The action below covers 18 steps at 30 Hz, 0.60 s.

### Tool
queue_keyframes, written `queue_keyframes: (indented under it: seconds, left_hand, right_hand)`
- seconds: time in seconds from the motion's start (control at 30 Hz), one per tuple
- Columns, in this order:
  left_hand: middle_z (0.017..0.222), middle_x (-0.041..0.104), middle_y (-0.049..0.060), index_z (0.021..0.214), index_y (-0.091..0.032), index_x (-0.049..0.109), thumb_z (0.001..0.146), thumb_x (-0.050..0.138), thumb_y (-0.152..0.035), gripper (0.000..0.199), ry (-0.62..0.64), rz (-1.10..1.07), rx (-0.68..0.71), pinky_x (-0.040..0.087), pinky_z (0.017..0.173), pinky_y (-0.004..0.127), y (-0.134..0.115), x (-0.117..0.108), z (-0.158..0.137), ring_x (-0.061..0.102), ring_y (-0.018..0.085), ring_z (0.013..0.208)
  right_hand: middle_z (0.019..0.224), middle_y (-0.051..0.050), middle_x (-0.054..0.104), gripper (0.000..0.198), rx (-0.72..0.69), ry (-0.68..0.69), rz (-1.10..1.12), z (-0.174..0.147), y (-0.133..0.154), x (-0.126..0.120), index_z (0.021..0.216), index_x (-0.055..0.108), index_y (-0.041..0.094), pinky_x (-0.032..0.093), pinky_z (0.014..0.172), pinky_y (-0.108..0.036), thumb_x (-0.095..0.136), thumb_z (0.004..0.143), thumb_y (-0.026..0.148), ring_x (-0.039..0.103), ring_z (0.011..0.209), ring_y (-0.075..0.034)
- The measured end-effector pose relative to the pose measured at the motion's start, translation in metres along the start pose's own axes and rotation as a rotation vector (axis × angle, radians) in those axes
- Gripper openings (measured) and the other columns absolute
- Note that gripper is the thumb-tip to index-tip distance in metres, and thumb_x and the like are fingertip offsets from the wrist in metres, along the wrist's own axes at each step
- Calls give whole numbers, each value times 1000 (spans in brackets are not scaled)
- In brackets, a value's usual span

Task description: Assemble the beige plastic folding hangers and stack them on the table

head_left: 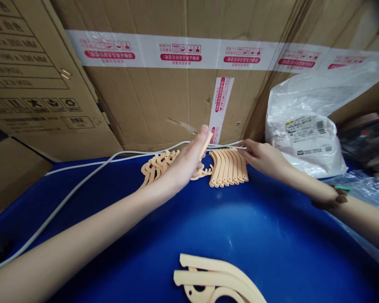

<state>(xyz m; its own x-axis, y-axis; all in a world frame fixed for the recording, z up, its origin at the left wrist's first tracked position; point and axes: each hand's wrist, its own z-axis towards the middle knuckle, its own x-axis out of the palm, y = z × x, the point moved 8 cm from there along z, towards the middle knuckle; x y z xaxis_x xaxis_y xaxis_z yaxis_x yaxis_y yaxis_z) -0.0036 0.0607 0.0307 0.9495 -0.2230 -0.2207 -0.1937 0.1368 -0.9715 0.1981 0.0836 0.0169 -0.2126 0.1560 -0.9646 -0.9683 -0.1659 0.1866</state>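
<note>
My left hand (pixel 188 162) reaches over the blue surface, its fingers closed round a pale beige plastic hanger piece (pixel 209 138) whose upper end shows beside the thumb. To its left, several wavy beige hanger pieces (pixel 158 165) lie overlapped, partly behind my hand. Just right of it, a neat row of curved beige hanger arms (pixel 229 167) lies side by side. My right hand (pixel 265 156) is at the right end of that row, its fingers bent together at the last arm and the white cable; what they pinch is hidden. Beige hooks (pixel 205 171) show between the two groups.
More beige hanger parts (pixel 217 275) lie at the near edge of the blue table (pixel 164 235). A white cable (pixel 82 185) runs along the back and left. Cardboard boxes (pixel 151 97) wall off the far side. A white plastic bag (pixel 309 139) with a label stands at right.
</note>
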Motion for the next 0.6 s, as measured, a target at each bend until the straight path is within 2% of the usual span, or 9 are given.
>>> queue_keyframes:
  seconds: [0.07, 0.17, 0.27, 0.37, 0.43, 0.53, 0.6]
  left_hand:
    - [63, 44, -2, 74, -18, 52, 93, 41, -55, 43, -13, -17, -41, 31, 45, 20, -2, -2, -2, 44, 9, 51]
    - [61, 44, -4, 69, -17, 47, 95, 46, -39, 34, 38, -48, -58, 32, 44, 18, -7, 2, -4, 42, 7, 48]
    - [63, 50, -3, 68, -17, 47, 95, 45, -31, 31, 75, -29, 33, 37, 49, 18, -21, -3, -6, 48, 7, 52]
    - [61, 48, -3, 65, -17, 47, 92, 48, -29, 30, 78, 77, 162, 39, 55, 18, -40, -18, -14, 47, 8, 57]
    - [57, 41, -5, 62, -17, 43, 92, 49, -30, 32, 135, 144, 204, 34, 51, 19, -47, -20, -22, 40, 8, 52]
    - [57, 36, -5, 61, -18, 39, 92, 47, -31, 34, 201, 258, 256, 28, 49, 21, -52, -14, -34, 35, 8, 52]
    - [59, 40, -5, 63, -19, 41, 93, 43, -31, 33, 207, 311, 280, 29, 52, 21, -51, -7, -40, 38, 10, 54]
  right_hand:
    - [72, -5, 66, 42, -110, 29, 299, -11, 29, -7, 101, 65, 18, 42, 59, -28, 37, 95, 48, 60, 64, -18]
    - [69, -1, 60, 49, -255, 259, 813, -33, 78, -14, 91, 65, 18, 41, 51, -25, 35, 94, 56, 51, 52, -12]
    - [60, 3, 53, 34, -254, 324, 905, -43, 95, -28, 87, 65, 18, 35, 46, -22, 55, 87, 51, 45, 48, -9]
    - [59, 2, 55, 35, -211, 218, 779, -40, 80, -46, 83, 66, 17, 34, 45, -23, 54, 89, 49, 46, 50, -9]
    - [66, 0, 61, 36, -263, 84, 600, -38, 72, -58, 89, 67, 18, 36, 48, -24, 51, 90, 50, 51, 54, -11]
    - [79, -5, 68, 36, -431, -205, 137, -41, 78, -73, 99, 66, 17, 37, 54, -27, 45, 94, 47, 57, 62, -15]
    - [78, -8, 68, 35, -532, -334, -156, -47, 90, -70, 97, 65, 17, 36, 56, -29, 39, 97, 40, 60, 65, -18]
